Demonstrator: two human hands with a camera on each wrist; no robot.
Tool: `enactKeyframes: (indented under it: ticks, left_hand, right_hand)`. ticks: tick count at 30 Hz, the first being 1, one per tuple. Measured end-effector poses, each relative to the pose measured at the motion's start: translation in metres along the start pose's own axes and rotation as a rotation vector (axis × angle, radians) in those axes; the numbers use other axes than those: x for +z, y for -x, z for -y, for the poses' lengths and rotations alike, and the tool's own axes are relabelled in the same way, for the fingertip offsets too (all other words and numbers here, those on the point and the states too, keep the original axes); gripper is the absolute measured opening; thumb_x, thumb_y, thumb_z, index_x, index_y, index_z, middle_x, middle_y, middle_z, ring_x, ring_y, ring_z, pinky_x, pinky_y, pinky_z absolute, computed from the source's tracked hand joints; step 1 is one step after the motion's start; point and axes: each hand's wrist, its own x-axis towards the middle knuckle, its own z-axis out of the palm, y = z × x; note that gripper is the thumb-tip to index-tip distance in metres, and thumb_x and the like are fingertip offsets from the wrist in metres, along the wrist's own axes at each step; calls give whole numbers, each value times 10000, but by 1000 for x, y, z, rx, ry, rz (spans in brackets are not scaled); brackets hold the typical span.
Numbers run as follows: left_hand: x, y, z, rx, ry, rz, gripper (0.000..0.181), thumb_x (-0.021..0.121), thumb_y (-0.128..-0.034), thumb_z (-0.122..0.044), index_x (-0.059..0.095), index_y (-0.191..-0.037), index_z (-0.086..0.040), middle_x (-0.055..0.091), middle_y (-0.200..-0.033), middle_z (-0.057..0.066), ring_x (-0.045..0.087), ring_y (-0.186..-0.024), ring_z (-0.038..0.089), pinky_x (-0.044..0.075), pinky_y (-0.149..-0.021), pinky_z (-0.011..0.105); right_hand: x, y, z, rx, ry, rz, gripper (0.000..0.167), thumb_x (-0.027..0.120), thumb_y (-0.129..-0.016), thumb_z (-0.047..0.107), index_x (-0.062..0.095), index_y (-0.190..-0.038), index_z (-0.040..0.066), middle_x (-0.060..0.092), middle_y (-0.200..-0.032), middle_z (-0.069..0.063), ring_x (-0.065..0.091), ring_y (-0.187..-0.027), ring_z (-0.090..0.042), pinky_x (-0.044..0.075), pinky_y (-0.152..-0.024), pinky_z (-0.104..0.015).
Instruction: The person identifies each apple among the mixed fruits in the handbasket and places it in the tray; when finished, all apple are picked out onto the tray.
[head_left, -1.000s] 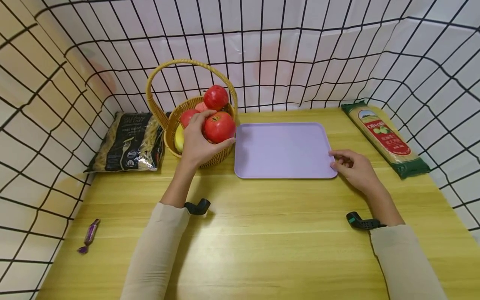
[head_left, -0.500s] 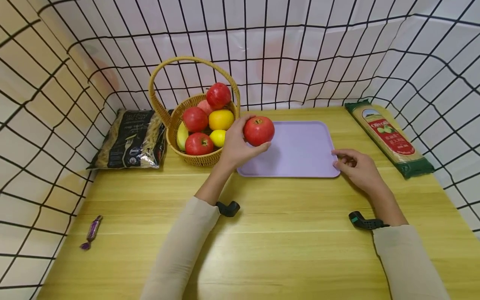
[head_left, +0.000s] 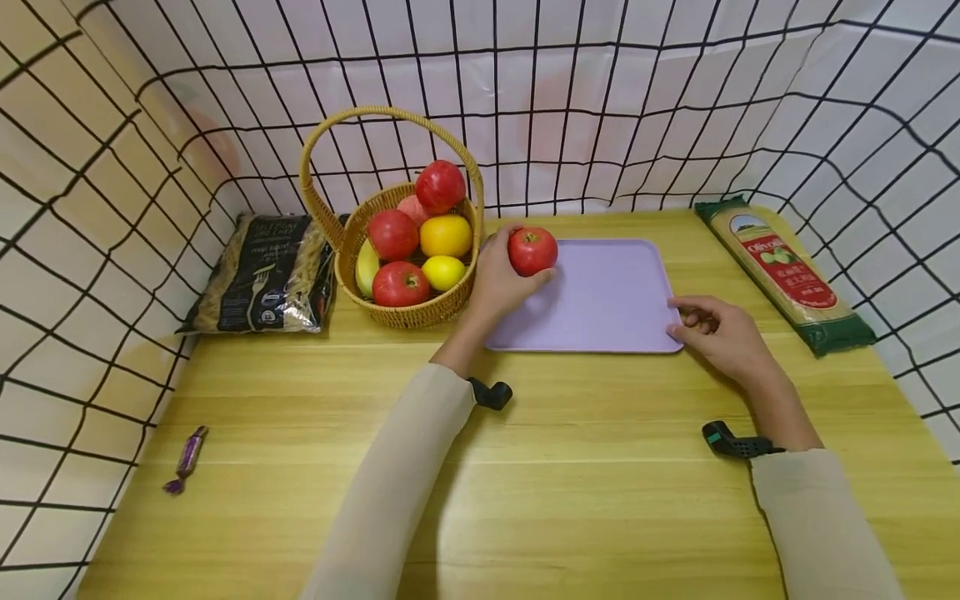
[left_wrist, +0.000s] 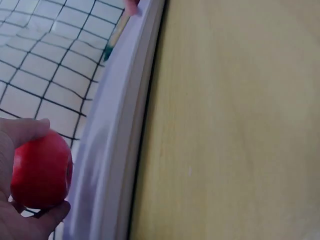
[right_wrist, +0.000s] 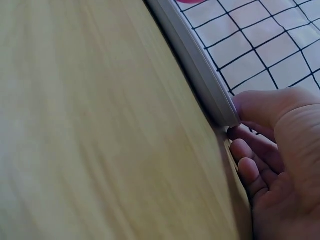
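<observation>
A red apple (head_left: 534, 250) is in my left hand (head_left: 501, 279), above the left end of a lavender tray (head_left: 615, 300). In the left wrist view, thumb and fingers curl round the apple (left_wrist: 42, 170), beside the long edge of the tray (left_wrist: 107, 130). At the tray's right edge, my right hand (head_left: 723, 337) pinches the rim near the front corner. The right wrist view shows the right hand (right_wrist: 295, 145) with its thumb against the corner of the tray (right_wrist: 205, 80) and the other fingers curled below.
Left of the tray stands a wicker basket (head_left: 408, 317) with a tall handle, holding apples, yellow lemons and other fruit. A black pasta bag (head_left: 262, 275) lies beyond it. On the right is a green-ended spaghetti pack (head_left: 783, 271). A purple-wrapped candy (head_left: 187, 458) lies front left.
My left hand has carried the apple rightward from above the basket to over the tray's left end, uncovering fruit in the basket. The right hand has stayed at the tray's edge.
</observation>
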Motion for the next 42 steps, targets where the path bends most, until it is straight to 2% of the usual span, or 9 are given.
enactKeyframes:
  ticks: [4,8,14,21,26,31,36,39,42]
  left_hand:
    - [6,-7,6,-19,32,0,858,887,-790,-360,429,-1486,-157,554,-1432,92,549,-1285,244,499,-1096,421]
    - [11,-12,14,0,30,-5,881,910,-777,-353,434,-1492,-160,569,-1440,82,562,-1292,236,480,-1119,396]
    - [14,-18,20,24,-50,3,910,914,-777,-364,416,-1518,-189,573,-1464,76,551,-1325,228,435,-1162,373]
    - [10,-18,18,2,-128,5,952,921,-762,-380,393,-1536,-212,537,-1486,115,532,-1351,275,422,-1176,421]
    - [9,-13,13,-18,-184,64,1077,891,-790,-417,244,-1621,-190,410,-1591,163,461,-1434,324,376,-1219,438]
    - [1,3,4,-27,-249,91,1092,824,-861,-439,145,-1648,-105,323,-1630,212,428,-1467,354,346,-1236,443]
    - [-18,24,-7,84,-269,85,911,758,-919,-454,312,-1594,-35,446,-1559,201,501,-1409,337,410,-1193,445]
    - [-34,35,-12,195,-200,71,744,753,-932,-428,487,-1496,-21,601,-1410,181,625,-1222,324,530,-1069,405]
    - [-52,42,-14,282,-155,59,632,789,-905,-418,611,-1386,-49,673,-1323,129,659,-1089,269,568,-960,343]
  right_hand:
    - [-6,-3,-2,30,-23,40,478,750,-957,303,649,-1363,72,587,-1039,-89,490,-800,-132,414,-659,-192]
    - [-10,-9,-3,66,-46,88,501,767,-943,318,643,-1358,68,579,-1031,-86,491,-800,-147,422,-647,-216]
    - [-11,-14,-1,96,-64,88,472,784,-931,290,664,-1320,53,582,-948,-69,494,-774,-149,424,-633,-234]
    - [-5,-14,1,89,-116,65,461,792,-925,263,676,-1311,40,596,-922,-61,496,-737,-134,433,-613,-232]
    - [-6,-12,0,102,-123,48,437,789,-928,254,685,-1304,59,597,-923,-65,499,-743,-137,434,-623,-225]
    - [-6,-13,-3,116,-109,58,453,772,-941,254,666,-1330,48,609,-930,-68,498,-739,-135,431,-623,-226]
    - [-6,-13,-2,114,-112,62,457,767,-946,262,661,-1332,43,622,-924,-70,501,-735,-134,430,-622,-233]
    - [-7,-12,-2,104,-118,58,458,771,-943,272,664,-1326,46,625,-908,-52,504,-730,-133,431,-618,-234]
    - [-6,-11,-2,89,-120,53,457,772,-942,266,664,-1321,34,628,-892,-40,509,-724,-130,435,-612,-231]
